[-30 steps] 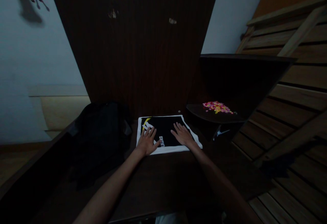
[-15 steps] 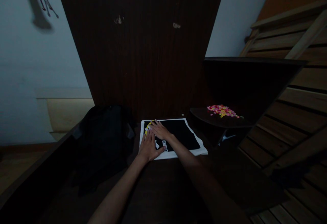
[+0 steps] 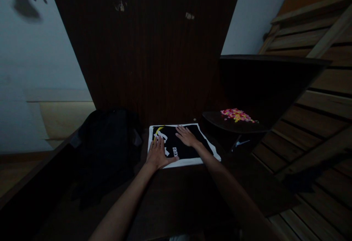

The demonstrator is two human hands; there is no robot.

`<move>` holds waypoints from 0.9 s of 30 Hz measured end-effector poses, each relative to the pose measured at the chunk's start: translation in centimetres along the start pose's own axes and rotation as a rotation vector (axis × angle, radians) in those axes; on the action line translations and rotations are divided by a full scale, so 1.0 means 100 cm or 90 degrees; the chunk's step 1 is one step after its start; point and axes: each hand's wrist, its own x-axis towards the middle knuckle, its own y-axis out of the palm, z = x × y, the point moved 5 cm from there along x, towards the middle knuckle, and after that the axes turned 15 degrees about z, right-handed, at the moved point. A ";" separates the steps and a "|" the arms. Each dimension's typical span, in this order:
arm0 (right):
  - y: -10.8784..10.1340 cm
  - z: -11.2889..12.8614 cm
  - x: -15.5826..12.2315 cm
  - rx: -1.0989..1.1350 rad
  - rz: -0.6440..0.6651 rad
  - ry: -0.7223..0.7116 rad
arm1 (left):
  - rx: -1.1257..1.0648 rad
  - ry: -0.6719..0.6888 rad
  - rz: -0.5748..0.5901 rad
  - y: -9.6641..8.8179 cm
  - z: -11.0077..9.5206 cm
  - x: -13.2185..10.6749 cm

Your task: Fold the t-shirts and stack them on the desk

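A folded white cloth (image 3: 189, 161), perhaps a shirt, lies flat on the dark wooden surface. Its large black print (image 3: 194, 152) carries white lettering, white shapes and a yellow curve. My left hand (image 3: 158, 155) rests on the cloth's left part, fingers stretched forward and thumb spread to the right. Over the black print near the far edge lies my right hand (image 3: 186, 137), palm down with its fingers extended. Neither hand grips anything. Parts of the print are covered by the hands.
A black bag (image 3: 107, 153) stands left of the cloth. At right, a dark corner shelf (image 3: 211, 119) bears a pile of small pink, red and yellow pieces (image 3: 238, 115). A tall dark wooden panel (image 3: 154, 57) rises behind. Wooden slats (image 3: 324, 112) line the right side.
My right hand has slid rightward across the print, away from my left hand, uncovering more of the yellow and white design. My left hand stays on the left part.
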 end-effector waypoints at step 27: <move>0.012 -0.007 -0.079 0.007 -0.027 0.113 | -0.083 0.013 -0.095 -0.005 0.007 0.002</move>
